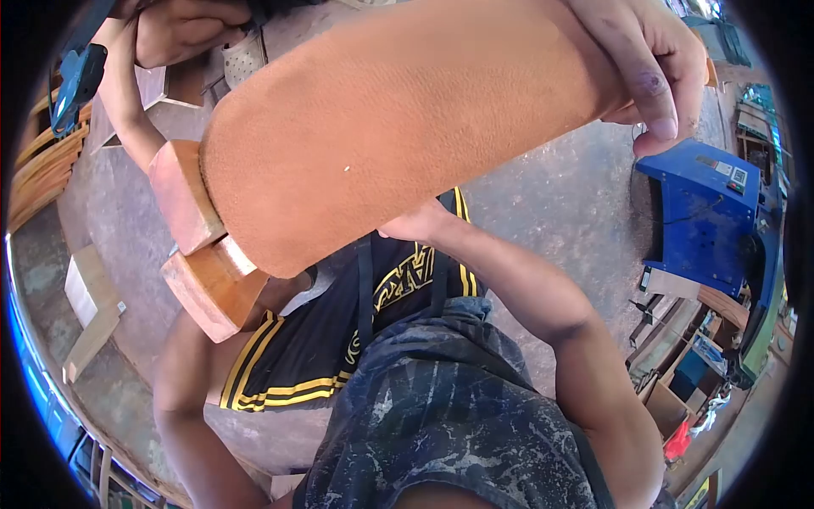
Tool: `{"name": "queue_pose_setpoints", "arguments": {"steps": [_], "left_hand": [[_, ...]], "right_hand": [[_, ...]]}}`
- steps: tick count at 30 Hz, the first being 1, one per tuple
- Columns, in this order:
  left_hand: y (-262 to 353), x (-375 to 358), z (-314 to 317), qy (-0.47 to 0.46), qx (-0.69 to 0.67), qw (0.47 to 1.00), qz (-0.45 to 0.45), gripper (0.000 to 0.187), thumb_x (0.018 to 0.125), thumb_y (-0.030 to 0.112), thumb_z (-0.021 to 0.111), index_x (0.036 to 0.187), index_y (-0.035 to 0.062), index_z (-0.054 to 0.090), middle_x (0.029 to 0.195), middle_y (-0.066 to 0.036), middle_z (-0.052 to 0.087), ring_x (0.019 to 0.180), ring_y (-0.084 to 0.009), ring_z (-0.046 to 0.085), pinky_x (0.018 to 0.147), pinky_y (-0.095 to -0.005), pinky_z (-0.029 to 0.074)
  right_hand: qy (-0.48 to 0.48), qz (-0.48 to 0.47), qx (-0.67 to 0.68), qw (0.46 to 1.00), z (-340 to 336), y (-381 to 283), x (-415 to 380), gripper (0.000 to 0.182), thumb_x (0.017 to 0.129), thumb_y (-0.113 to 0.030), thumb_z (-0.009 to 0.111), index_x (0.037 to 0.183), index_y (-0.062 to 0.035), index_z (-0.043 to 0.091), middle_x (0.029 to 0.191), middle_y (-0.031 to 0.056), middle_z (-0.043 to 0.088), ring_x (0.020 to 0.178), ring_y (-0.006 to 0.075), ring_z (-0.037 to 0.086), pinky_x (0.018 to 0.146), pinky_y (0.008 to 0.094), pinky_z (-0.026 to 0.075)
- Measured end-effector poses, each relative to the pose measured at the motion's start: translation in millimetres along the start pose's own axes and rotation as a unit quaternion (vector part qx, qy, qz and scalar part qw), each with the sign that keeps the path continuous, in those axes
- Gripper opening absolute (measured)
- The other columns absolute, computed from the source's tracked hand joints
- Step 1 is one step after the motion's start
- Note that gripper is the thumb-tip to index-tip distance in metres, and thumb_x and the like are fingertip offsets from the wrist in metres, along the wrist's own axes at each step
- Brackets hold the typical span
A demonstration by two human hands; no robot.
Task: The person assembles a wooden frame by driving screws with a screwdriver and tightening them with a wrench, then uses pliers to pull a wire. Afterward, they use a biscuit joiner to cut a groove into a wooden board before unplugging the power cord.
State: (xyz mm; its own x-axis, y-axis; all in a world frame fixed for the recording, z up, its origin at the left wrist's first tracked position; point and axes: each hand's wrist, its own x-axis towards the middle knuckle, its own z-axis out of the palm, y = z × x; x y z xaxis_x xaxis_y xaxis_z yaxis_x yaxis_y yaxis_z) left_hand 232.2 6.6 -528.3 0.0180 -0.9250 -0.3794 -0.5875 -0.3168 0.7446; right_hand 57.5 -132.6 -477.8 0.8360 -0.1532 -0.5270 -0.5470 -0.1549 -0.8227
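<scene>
A large tan-orange panel (381,136) with a pebbled, leather-like face slants across the view, close to the camera. Two wooden blocks, an upper one (182,195) and a lower one (216,293), sit at its left end with a narrow gap between them. My right hand (414,224) reaches under the panel's lower edge, its fingers hidden behind it. My left forearm goes up behind the lower block, and the panel and block cover most of my left hand (287,293). Another person's hand (657,81) grips the panel's right end from above.
A person's bent leg (182,34), arm (127,102) and clog (246,61) show at the upper left. A blue machine (704,212) stands at the right, above a wooden box of odds and ends (687,382). Joined wooden pieces (93,297) lie on the floor at left, below stacked boards (47,174).
</scene>
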Motion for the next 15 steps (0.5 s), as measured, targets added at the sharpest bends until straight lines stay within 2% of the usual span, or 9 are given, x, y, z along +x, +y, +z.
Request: {"name": "queue_pose_setpoints", "arguments": {"steps": [2, 4, 8, 11, 14, 15], "left_hand": [[-33, -40, 2, 0.003, -0.011, 0.997, -0.072, 0.055, 0.080, 0.012, 0.060, 0.133, -0.0014, 0.057, 0.127, -0.023, 0.064, 0.119, -0.0385, 0.061, 0.106, -0.0414, 0.046], [-46, -65, 3, 0.009, -0.018, 0.994, -0.110, 0.055, 0.081, 0.013, 0.060, 0.134, -0.0016, 0.057, 0.127, -0.023, 0.064, 0.120, -0.0384, 0.060, 0.106, -0.0412, 0.046], [-44, -70, 6, 0.014, -0.023, 0.992, -0.123, 0.055, 0.082, 0.014, 0.060, 0.134, -0.0020, 0.056, 0.128, -0.022, 0.064, 0.120, -0.0381, 0.060, 0.106, -0.0407, 0.046], [-30, -50, 8, 0.009, -0.014, 0.997, -0.082, 0.055, 0.083, 0.014, 0.060, 0.135, -0.0023, 0.055, 0.128, -0.022, 0.064, 0.121, -0.0379, 0.059, 0.106, -0.0404, 0.046], [4, 12, 15, 0.002, 0.010, 1.000, 0.014, 0.055, 0.084, 0.015, 0.060, 0.135, -0.0026, 0.054, 0.128, -0.022, 0.064, 0.121, -0.0377, 0.059, 0.106, -0.0400, 0.046], [53, 61, 21, 0.015, 0.031, 0.995, 0.094, 0.055, 0.084, 0.015, 0.060, 0.135, -0.0027, 0.054, 0.128, -0.022, 0.064, 0.121, -0.0376, 0.059, 0.106, -0.0399, 0.046]], "right_hand": [[0.047, -0.109, -0.046, 0.992, 18, 31, 10, 0.025, 0.083, -0.009, 0.054, 0.104, -0.0030, 0.066, 0.091, 0.0238, 0.068, 0.091, 0.0444, 0.066, 0.079, 0.0492, 0.053], [0.199, -0.247, -0.071, 0.946, 33, 46, 14, 0.023, 0.084, -0.009, 0.054, 0.102, -0.0041, 0.067, 0.088, 0.0255, 0.066, 0.088, 0.0455, 0.065, 0.078, 0.0493, 0.053], [0.175, -0.220, -0.079, 0.957, 33, 52, 19, 0.018, 0.083, -0.010, 0.055, 0.095, -0.0015, 0.066, 0.085, 0.0263, 0.065, 0.088, 0.0453, 0.065, 0.079, 0.0493, 0.053], [0.150, -0.176, -0.066, 0.971, 33, 54, 17, 0.014, 0.082, -0.011, 0.057, 0.086, 0.0017, 0.060, 0.088, 0.0265, 0.063, 0.091, 0.0451, 0.064, 0.079, 0.0496, 0.052], [0.150, -0.168, -0.086, 0.971, 31, 51, 16, 0.016, 0.082, -0.012, 0.058, 0.082, 0.0034, 0.056, 0.083, 0.0268, 0.062, 0.084, 0.0451, 0.064, 0.075, 0.0498, 0.051], [0.145, -0.182, -0.083, 0.969, 31, 55, 17, 0.015, 0.082, -0.012, 0.058, 0.082, 0.0030, 0.056, 0.081, 0.0264, 0.062, 0.081, 0.0451, 0.063, 0.073, 0.0498, 0.051]]}}
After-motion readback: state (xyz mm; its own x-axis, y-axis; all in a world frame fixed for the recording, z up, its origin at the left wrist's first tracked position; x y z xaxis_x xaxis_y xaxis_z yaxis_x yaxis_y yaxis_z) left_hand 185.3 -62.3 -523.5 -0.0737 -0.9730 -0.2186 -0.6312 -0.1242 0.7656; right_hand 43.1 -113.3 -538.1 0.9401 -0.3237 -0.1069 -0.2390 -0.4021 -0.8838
